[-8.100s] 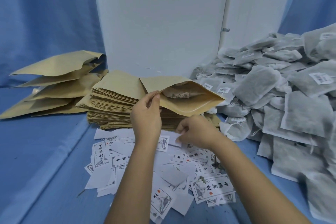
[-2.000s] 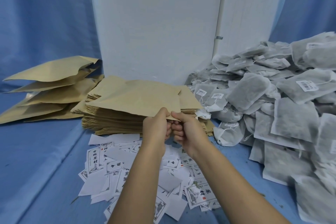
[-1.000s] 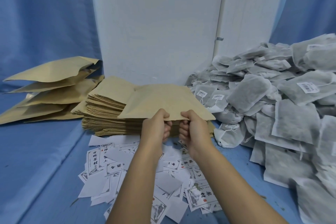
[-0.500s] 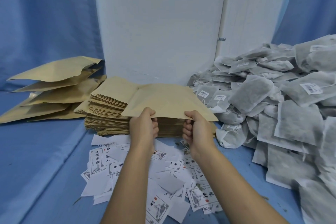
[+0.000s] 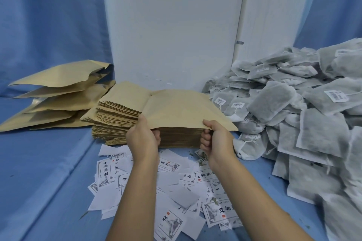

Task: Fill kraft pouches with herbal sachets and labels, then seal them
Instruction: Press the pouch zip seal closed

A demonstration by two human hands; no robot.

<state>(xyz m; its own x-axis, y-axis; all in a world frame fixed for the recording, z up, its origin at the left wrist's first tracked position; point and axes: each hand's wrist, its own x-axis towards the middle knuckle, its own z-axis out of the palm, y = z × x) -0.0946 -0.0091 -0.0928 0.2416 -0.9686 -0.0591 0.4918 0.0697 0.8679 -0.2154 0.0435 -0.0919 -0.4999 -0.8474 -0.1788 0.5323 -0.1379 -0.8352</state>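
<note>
Blue cloth [image 5: 39, 172] covers the surface, and a white panel [image 5: 172, 25] stands at its back edge. Toward the back left corner lies a loose heap of puffed kraft pouches [image 5: 58, 76], about five, though the overlap hides the exact count. Just right of it, at the middle of the back edge, sits one tall stack of flat pouches [image 5: 117, 115], too many to count. The left hand [image 5: 143, 139] pinches the near edge of a single pouch [image 5: 182, 109], thumb on top and fingers curled beneath. The right hand [image 5: 217, 141] pinches the same edge further right in the same way. That pouch is held almost flat over the right part of the stack. Its pinched edge runs left to right and faces the person, and its body reaches away toward the panel. Dozens of printed labels [image 5: 105, 172] are scattered below the hands toward the front edge. One big mound of grey sachets [image 5: 274, 100], uncountable, fills the right side.
</note>
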